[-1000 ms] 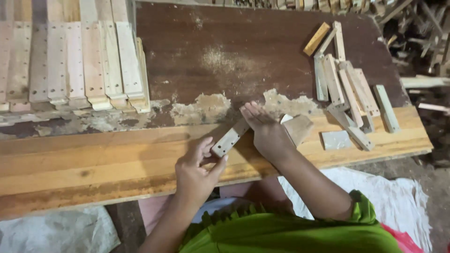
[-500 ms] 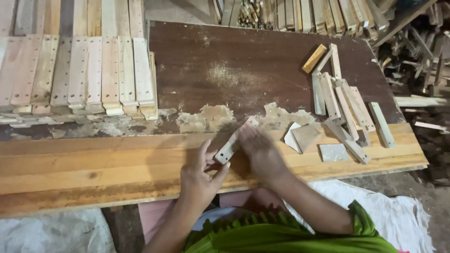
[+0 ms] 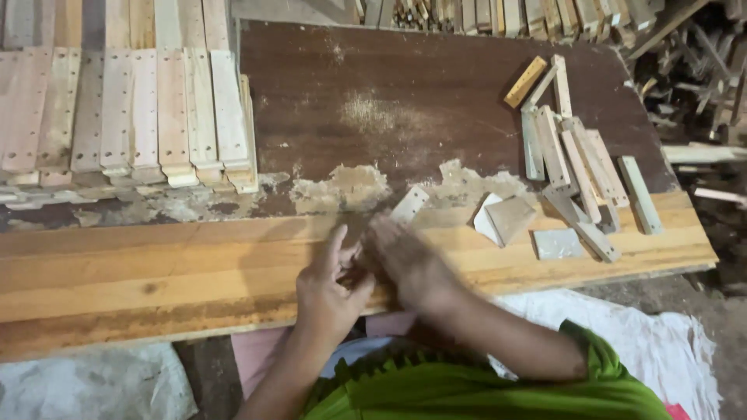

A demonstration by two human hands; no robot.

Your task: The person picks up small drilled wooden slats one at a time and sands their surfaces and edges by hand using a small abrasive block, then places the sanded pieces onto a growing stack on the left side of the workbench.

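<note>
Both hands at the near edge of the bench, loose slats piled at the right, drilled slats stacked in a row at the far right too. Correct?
Not quite. The head view shows the row of drilled slats at the far left, not the right. The rest holds: left hand and right hand at the bench's near edge, loose slats piled right.

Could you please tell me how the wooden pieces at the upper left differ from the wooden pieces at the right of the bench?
The left stack lies in a neat row, side by side; the right pile is scattered, with pieces crossing. The left stack's pieces look wider with visible drilled holes; the right pile's look narrower, with no holes I can make out. Both are pale, flat wood.
</note>
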